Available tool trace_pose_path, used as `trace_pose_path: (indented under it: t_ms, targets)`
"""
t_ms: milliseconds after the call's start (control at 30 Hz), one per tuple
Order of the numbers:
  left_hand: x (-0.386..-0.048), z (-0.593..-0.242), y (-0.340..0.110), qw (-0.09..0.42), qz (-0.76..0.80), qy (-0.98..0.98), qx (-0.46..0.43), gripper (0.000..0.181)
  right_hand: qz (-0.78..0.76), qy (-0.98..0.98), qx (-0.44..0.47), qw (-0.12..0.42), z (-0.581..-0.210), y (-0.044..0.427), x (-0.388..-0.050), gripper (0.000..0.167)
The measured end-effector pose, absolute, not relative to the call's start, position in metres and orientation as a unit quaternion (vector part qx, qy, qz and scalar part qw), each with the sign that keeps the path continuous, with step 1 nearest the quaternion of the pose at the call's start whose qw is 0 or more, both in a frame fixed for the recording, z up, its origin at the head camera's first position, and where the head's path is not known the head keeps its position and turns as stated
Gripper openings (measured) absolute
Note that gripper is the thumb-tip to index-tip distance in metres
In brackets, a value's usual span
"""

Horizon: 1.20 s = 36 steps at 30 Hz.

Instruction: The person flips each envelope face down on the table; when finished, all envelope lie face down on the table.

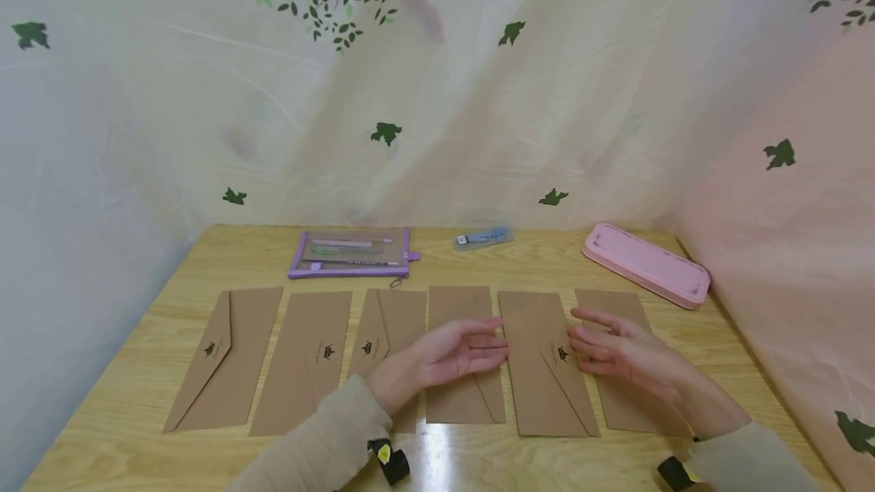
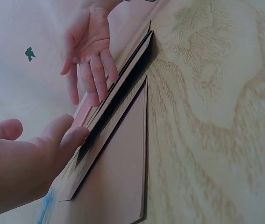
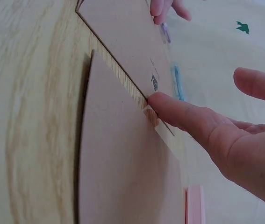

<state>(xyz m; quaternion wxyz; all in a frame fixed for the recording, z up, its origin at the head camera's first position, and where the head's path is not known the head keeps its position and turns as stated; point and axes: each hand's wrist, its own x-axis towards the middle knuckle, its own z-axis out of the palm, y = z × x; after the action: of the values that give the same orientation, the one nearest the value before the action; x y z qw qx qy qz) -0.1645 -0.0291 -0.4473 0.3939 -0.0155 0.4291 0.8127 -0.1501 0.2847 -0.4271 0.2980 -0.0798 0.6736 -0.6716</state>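
Note:
Several brown paper envelopes stand side by side in a row across the table, some with a small black crown print. My left hand (image 1: 454, 355) is over the envelope fourth from the left (image 1: 459, 306), fingers extended, fingertips at the left edge of the crown-printed envelope (image 1: 533, 370) beside it. On that envelope's other side, my right hand (image 1: 625, 351) has its fingers loosely extended over the rightmost envelope (image 1: 615, 302). In the right wrist view, a right fingertip (image 3: 159, 101) meets the crown-printed envelope's edge. Neither hand grips anything.
Behind the row lie a purple-edged mesh pencil pouch (image 1: 349, 273) with pens inside, a small clear packet with something blue (image 1: 488, 237), and a pink pencil case (image 1: 645, 264) at the right. Leaf-patterned cloth (image 1: 444, 97) walls the table's back and sides.

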Motion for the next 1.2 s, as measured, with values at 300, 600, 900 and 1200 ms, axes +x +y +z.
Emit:
trace_pose_path:
  t_ms: [300, 600, 900, 1200]
  targets:
    - [-0.165, -0.446, -0.030, 0.397, 0.810, 0.432, -0.012, 0.051, -0.671, 0.676, -0.083, 0.293, -0.429, 0.285, -0.151, 0.072]
    - [-0.164, -0.443, -0.031, 0.399, 0.805, 0.439, -0.010, 0.050, -0.671, 0.672, -0.092, 0.300, -0.431, 0.286, -0.150, 0.070]
    - [-0.162, -0.439, -0.033, 0.401, 0.801, 0.444, 0.002, 0.049, -0.673, 0.664, -0.099, 0.310, -0.429, 0.283, -0.152, 0.070]
    - [-0.172, -0.431, -0.038, 0.395, 0.799, 0.453, 0.017, 0.051, -0.693, 0.642, -0.080, 0.317, -0.428, 0.274, -0.157, 0.072]
